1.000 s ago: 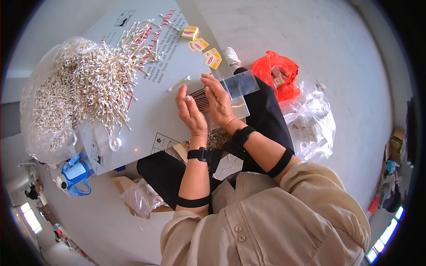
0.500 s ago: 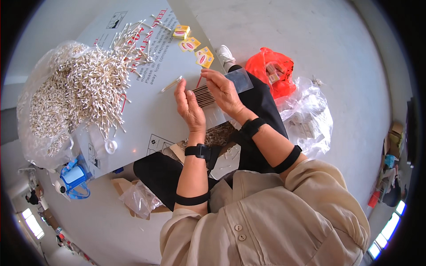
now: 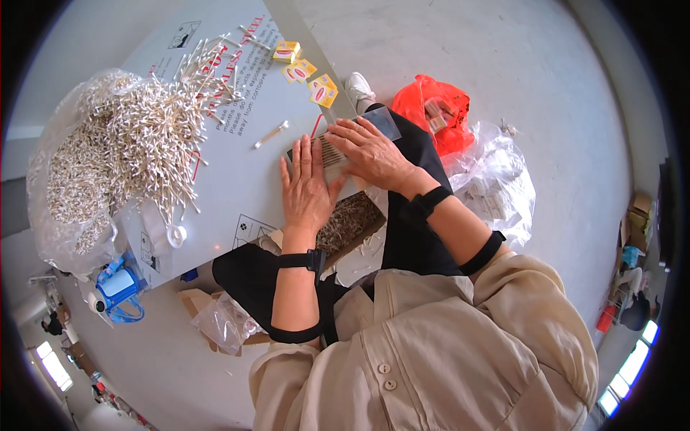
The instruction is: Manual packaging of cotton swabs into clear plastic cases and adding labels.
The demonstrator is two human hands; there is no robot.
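A row of thin brown sticks [image 3: 332, 152] lies side by side at the near right edge of the table, partly covered by my hands. My left hand [image 3: 305, 188] rests over the row's left end, fingers stretched out and flat. From the other side my right hand [image 3: 372, 154] lies across the right part, its fingers straight too. Past my right fingers a clear plastic sheet [image 3: 387, 123] sticks out over the table edge. A small bundle of cotton swabs [image 3: 272, 134] lies on the table just beyond my left fingertips.
A big heap of cotton swabs [image 3: 144, 129] spills from a clear bag at left. Small yellow boxes [image 3: 286, 52] sit at the far edge, a tape roll [image 3: 176, 235] near left. Below the table stands a carton of sticks [image 3: 352, 223]. A red bag [image 3: 451, 133] is on the floor.
Both hands have turned from raised and cupped at the row's ends to lying flat over the sticks. My left arm has shifted slightly left, uncovering more of the carton below.
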